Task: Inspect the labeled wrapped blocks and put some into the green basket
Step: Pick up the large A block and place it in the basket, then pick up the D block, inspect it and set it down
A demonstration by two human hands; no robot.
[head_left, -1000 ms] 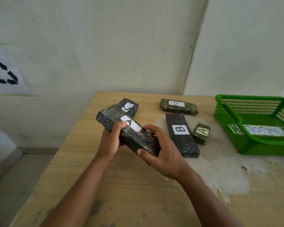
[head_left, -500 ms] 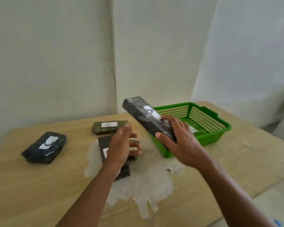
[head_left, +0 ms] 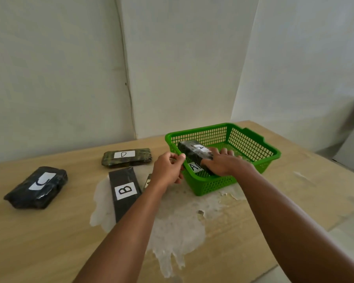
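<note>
The green basket [head_left: 215, 185] stands on the wooden table, right of centre. My right hand [head_left: 225, 163] grips a dark wrapped block labeled A [head_left: 190, 150] and holds it tilted inside the basket, over a white paper label [head_left: 195, 166] on the basket floor. My left hand [head_left: 168, 170] is at the basket's near-left rim, with thumb and forefinger pinched on the rim. On the table to the left lie block B [head_left: 125, 190], block D [head_left: 127, 157] and block C [head_left: 37, 186]. A small block [head_left: 148, 181] is mostly hidden behind my left wrist.
A white, peeling patch [head_left: 178, 225] covers the table in front of the basket. Pale walls stand close behind the table. The table's right edge [head_left: 335, 223] drops to a tiled floor.
My right hand carried block A from above the basket's front edge down into the basket. My left hand moved from over block B to the basket's rim. The view shifted closer.
</note>
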